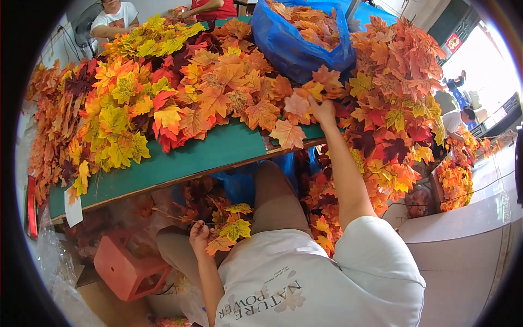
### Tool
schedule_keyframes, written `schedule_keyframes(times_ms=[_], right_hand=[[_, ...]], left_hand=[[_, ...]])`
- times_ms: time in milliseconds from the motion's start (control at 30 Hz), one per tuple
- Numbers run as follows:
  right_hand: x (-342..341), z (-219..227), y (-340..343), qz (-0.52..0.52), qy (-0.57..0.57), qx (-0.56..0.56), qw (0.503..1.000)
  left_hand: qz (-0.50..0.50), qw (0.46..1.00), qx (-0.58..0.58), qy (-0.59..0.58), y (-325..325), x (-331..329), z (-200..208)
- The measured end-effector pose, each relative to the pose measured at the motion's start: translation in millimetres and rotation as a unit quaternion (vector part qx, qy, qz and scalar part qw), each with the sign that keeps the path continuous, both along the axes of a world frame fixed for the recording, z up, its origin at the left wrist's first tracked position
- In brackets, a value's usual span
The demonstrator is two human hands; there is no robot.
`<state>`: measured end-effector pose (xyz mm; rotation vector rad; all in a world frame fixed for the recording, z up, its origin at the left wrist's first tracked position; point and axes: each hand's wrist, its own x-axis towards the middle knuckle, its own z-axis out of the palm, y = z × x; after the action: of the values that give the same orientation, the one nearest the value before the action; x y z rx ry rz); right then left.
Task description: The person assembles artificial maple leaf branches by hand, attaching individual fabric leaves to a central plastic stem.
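Note:
My left hand [200, 235] is low over my lap, its fingers closed around the thin stem of an artificial maple leaf spray. Yellow and orange leaves of that spray [235, 229] spread just right of the hand. My right hand [323, 113] stretches over the edge of the green table [201, 155], fingers pinched at a pale orange artificial maple leaf [297, 104]. Part of those fingers is hidden among the leaves. Beside it lies a heap of orange maple leaves [215, 102]. Yellow leaves [116, 117] lie farther left.
A blue plastic bag [278, 41] full of orange leaves stands behind my right hand. Thick bunches of leaves [400, 71] hang at the right. A red plastic stool [128, 264] stands below the table at left. Across the table sits a person in a white shirt [117, 19].

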<state>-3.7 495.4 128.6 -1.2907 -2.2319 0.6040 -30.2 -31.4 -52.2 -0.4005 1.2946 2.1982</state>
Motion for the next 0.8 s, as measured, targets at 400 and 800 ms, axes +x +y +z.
schedule_keyframes(times_ms=[400, 800], right_hand=[[75.5, 93.8, -101.2, 0.232, -0.045, 0.135, 0.962], [50.7, 69.8, -107.8, 0.205, 0.243, 0.267, 0.91]], left_hand=[[0.029, 0.999, 0.006, -0.025, 5.7, 2.0, 19.7], [0.034, 0.996, 0.026, 0.081, 22.8, 7.2, 78.4]])
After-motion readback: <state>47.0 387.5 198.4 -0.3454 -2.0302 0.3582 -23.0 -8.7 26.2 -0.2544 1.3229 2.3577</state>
